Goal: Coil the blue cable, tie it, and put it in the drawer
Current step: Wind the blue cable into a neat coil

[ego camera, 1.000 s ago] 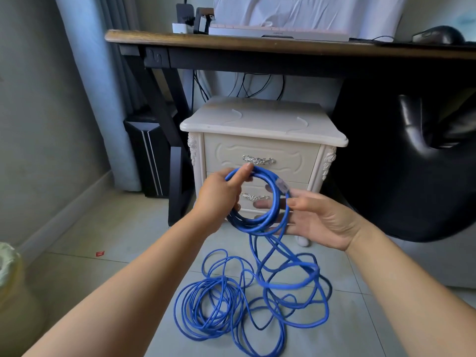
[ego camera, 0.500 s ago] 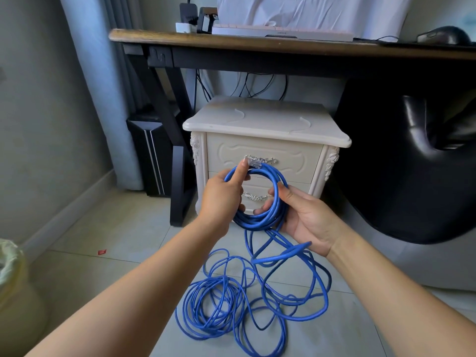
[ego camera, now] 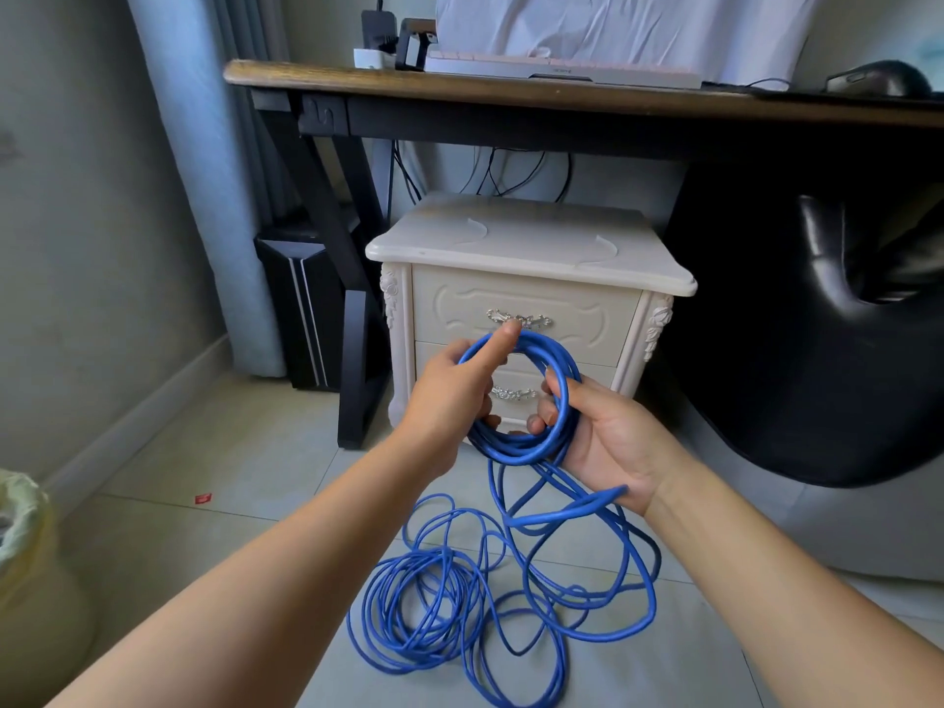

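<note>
A small coil of the blue cable (ego camera: pixel 541 442) hangs in the air between my hands, in front of the cream nightstand (ego camera: pixel 526 247). My left hand (ego camera: pixel 454 390) grips the coil's left side, thumb laid over its top. My right hand (ego camera: pixel 608 442) curls its fingers round the coil's right side, and a strand runs across its palm. The rest of the cable lies in loose tangled loops on the tiled floor (ego camera: pixel 485 605). The nightstand's upper drawer (ego camera: pixel 582 324) and lower drawer are both closed.
A dark-framed wooden desk (ego camera: pixel 511 92) spans above the nightstand, with a keyboard and mouse on it. A black chair (ego camera: pixel 817 324) stands at the right. A black computer tower (ego camera: pixel 301 298) and curtain are at the left, a lined bin (ego camera: pixel 20 554) at the lower left.
My right hand went from open beside the coil to curled round its right side, adding a turn. The coil stays held in front of the drawers.
</note>
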`<state>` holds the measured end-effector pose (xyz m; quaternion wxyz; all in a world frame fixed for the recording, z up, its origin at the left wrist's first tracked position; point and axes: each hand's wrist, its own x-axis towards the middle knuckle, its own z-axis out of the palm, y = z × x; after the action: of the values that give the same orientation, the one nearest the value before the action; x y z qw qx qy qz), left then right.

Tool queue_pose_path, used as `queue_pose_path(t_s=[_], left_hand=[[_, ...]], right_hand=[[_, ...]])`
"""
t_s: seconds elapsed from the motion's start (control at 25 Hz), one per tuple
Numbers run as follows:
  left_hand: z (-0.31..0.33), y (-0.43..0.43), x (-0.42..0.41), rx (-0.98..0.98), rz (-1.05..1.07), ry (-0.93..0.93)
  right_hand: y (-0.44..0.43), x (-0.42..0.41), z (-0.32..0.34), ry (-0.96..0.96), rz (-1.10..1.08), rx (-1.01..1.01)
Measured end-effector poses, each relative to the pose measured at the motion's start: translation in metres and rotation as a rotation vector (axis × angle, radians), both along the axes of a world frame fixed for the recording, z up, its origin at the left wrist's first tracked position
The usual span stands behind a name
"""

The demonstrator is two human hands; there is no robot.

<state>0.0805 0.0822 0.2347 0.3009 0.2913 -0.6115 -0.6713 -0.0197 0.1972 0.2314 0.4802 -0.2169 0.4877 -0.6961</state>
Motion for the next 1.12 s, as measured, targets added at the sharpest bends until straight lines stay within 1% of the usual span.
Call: queue_pose_path(t_s=[0.12,0.2,0.32,0.44,0.48,0.56,0.64,0.68,0.72,0.76,0.84,0.88,0.92,0.96,1.08,1.12], left_hand=[[-0.003,0.000,-0.002,-0.057,0.072,0.012],[-0.003,0.000,-0.002,-0.094,0.080,0.032],[-0.004,0.003,-0.001,-0.135,0.028,0.051],[-0.004,0.010,-0.003,-0.135,-0.064,0.065],[-0.003,0.011,-0.002,-0.143,-0.097,0.056],[-0.001,0.005,0.002,-0.152,-0.192,0.014],[0.002,-0.003,0.008,-0.113,-0.348,-0.027],[0.003,-0.006,0.010,-0.136,-0.405,-0.062],[0.006,-0.006,0.010,-0.215,-0.422,-0.110],[0.007,-0.004,0.009,-0.341,-0.401,-0.162],[0.009,0.002,0.006,-0.602,-0.301,-0.268],[0.009,0.004,0.004,-0.674,-0.270,-0.287],[0.009,0.005,0.004,-0.698,-0.259,-0.271],[0.010,0.005,0.004,-0.686,-0.246,-0.234],[0.011,0.000,0.004,-0.627,-0.121,-0.146],[0.010,-0.001,0.004,-0.598,-0.085,-0.133]], right_hand=[[0.000,0.003,0.006,-0.026,0.042,-0.033],[0.001,0.005,0.009,0.013,0.047,-0.035],[-0.001,0.007,0.005,0.201,-0.099,0.056],[-0.005,0.002,-0.002,0.339,-0.275,0.112],[-0.005,-0.001,-0.002,0.412,-0.316,0.131],[-0.003,-0.007,0.001,0.649,-0.349,0.192],[0.001,-0.010,0.007,0.877,-0.328,0.257],[0.002,-0.011,0.011,0.956,-0.305,0.286],[0.003,-0.011,0.013,1.029,-0.274,0.318],[0.003,-0.010,0.014,1.110,-0.237,0.355],[0.002,-0.005,0.014,1.267,-0.176,0.418],[0.001,-0.004,0.013,1.294,-0.164,0.429],[0.001,-0.004,0.013,1.264,-0.164,0.417],[0.002,-0.005,0.014,1.176,-0.154,0.377],[0.007,-0.015,0.019,0.795,0.006,0.226],[0.010,-0.019,0.020,0.723,0.063,0.197]])
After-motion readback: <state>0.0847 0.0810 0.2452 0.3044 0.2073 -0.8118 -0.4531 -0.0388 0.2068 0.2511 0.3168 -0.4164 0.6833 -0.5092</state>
